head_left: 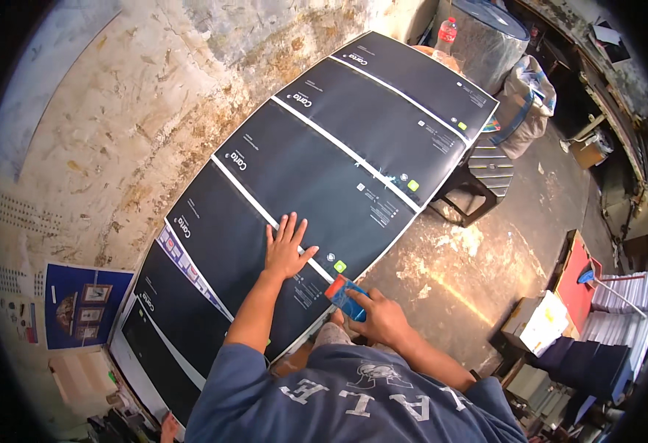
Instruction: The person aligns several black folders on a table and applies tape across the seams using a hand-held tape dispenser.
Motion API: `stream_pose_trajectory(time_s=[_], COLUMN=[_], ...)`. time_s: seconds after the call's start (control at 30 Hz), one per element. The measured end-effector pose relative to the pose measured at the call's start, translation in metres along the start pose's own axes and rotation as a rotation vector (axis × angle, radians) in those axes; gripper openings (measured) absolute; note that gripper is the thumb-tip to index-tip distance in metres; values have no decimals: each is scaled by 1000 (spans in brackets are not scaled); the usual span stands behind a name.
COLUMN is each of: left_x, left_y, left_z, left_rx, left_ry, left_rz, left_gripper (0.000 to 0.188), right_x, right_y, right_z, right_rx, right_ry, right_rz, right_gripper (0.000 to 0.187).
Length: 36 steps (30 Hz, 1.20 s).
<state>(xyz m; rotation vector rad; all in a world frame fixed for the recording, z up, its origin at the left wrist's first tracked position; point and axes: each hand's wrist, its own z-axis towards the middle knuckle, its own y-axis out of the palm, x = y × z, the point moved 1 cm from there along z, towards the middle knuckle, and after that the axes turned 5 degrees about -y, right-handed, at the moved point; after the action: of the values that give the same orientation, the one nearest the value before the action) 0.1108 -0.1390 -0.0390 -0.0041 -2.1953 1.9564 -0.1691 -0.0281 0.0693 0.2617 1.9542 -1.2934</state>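
A long black printed sheet (324, 170), divided by white strips, covers a table that runs from the lower left to the upper middle. My left hand (288, 246) lies flat on it with the fingers spread, across one of the white strips (250, 198). At the sheet's right edge my right hand (383, 317) is closed round a flat blue piece with a red end (347, 297); its exact kind I cannot make out. The red end meets the edge of the sheet near the white strip's lower end, beside a small green mark (340, 266).
A stained wall (162, 96) borders the table's left side. Past the far end stand a bottle with a red label (447, 33) and a drum (486, 37). A black step stool (483, 177) and a bag (527, 103) are at the right; stacked papers (623, 303) stand lower right.
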Motion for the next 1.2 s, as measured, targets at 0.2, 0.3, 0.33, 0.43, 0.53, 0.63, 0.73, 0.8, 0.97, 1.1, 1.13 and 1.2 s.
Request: stream_pose_trajectory(time_s=[0.2, 0.3, 0.33, 0.43, 0.53, 0.63, 0.73, 0.8, 0.97, 1.1, 1.13, 1.2], left_x=[-4, 0, -2, -12, -15, -14, -10, -9, -12, -14, -14, -21], left_y=[2, 3, 2, -3, -1, -2, -1, -1, -3, -5, -3, 4], left_z=[0, 1, 0, -12, -14, -18, -16, -19, -18, -15, -15, -11], left_rx=[45, 34, 30, 4, -1, -14, -16, -38, -66, -58, -55, 8], left_ry=[-14, -21, -34, -60, -78, -90, -79, -83, -123, -132, -117, -83], left_rz=[6, 12, 13, 11, 28, 32, 38, 49, 45, 48, 57, 57], left_gripper=[83, 82, 82, 81, 80, 79, 79, 79, 79, 81, 81, 82], right_x=[-5, -9, -11, -25, -29, -32, -32, -37, -33, -24, -18, -6], right_y=[4, 1, 0, -15, -20, -23, -21, -25, -34, -29, -27, -15], right_z=[-2, -2, -1, -9, -10, -10, -12, -16, -9, -21, -23, -24], right_rx=[-33, -21, -17, 4, 63, 81, 34, 41, 14, -19, -21, -46], right_ry=[26, 29, 12, 5, -24, -46, -28, -44, -41, -59, -62, -49], right_rz=[-5, 1, 6, 10, -7, -8, -42, -18, -7, 27, 11, -16], right_gripper=[66, 67, 67, 66, 63, 66, 66, 66, 67, 69, 69, 70])
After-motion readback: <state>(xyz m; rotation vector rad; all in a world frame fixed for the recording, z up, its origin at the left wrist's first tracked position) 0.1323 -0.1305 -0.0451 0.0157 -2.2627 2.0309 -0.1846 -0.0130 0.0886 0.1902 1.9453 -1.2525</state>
